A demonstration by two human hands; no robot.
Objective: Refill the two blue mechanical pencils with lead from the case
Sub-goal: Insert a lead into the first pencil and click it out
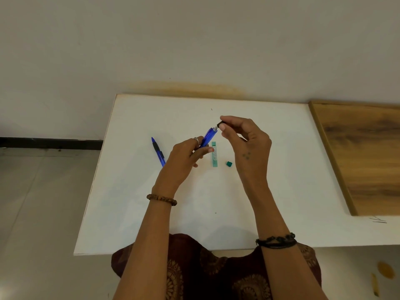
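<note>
Hands (190,156) (246,139) are working mid-tabletop (129,213), left gripping one blue pencil (207,137), right pinching its dark cap (221,124) just off; lead case (214,153) lying open beside, second pencil (158,151) leftward, so lead probably comes next.

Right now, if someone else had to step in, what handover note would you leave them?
Left hand holds one blue pencil tilted up, its top end open. Right hand pinches the small dark cap beside that end. Second blue pencil lies on the white table, left. Green lead case lies between the hands, its green cap off beside it. Whether lead is in yet cannot be seen. Left: cap this pencil, then do the second.
</note>
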